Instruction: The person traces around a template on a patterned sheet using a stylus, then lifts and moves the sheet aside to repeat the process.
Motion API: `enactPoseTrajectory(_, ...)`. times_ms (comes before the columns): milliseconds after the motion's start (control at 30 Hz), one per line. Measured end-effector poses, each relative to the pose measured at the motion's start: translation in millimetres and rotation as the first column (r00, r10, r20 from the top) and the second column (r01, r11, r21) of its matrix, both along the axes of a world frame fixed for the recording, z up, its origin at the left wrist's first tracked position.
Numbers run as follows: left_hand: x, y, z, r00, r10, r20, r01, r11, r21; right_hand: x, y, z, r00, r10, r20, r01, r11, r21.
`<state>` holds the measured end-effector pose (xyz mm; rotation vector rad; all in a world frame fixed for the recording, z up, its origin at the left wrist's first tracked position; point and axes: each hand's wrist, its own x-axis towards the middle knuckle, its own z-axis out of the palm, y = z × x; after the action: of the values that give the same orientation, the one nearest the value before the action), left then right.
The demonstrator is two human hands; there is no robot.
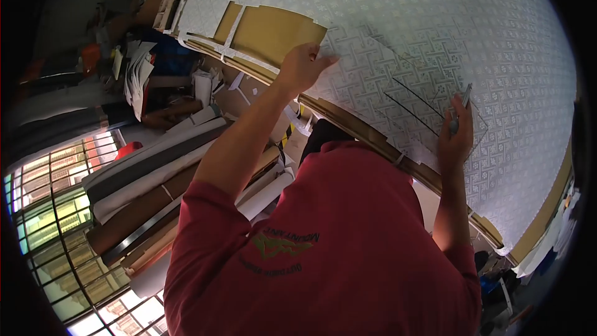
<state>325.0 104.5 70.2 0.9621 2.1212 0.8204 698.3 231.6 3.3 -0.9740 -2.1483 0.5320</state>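
A pale grey sheet with a woven, flowered pattern [385, 12] covers most of the worktable. My left hand [301, 70] is at the sheet's near-left edge, beside a bare tan panel [273, 32]. Its thumb stretches out to the right over the sheet, apart from the partly curled fingers. On the right, my right hand [459, 134] is closed around a slim silver-tipped tool [467, 94], pointing away from me. Whether it is a knife or a pen I cannot make out. Two dark parallel lines [413, 109] run across the sheet toward that hand.
The table's brown front edge [348, 118] runs close to my body. Several long rolls of material [161, 177] lie at the left beside a barred window [59, 205]. Hanging papers [140, 78] are behind them. White material [538, 252] hangs at the table's right end.
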Motion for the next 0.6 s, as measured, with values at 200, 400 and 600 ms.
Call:
enactPoseTrajectory(200,-61.2,-11.1,23.2,0.969,0.041,-0.243,-0.043,0.999,-0.005,-4.1,-1.4,11.2,0.998,0.035,0.043,-0.035,0.999,0.001)
enactPoseTrajectory(400,-252.5,-35.9,63.5,0.834,0.119,-0.539,-0.153,0.988,-0.018,-8.1,-27.6,20.7,0.991,-0.117,0.062,0.12,0.991,-0.058)
enactPoseTrajectory(600,-345.1,-29.9,74.8,0.457,0.354,-0.816,-0.062,0.928,0.368,-41.3,-56.0,30.8,0.977,-0.175,0.12,0.18,0.983,-0.033)
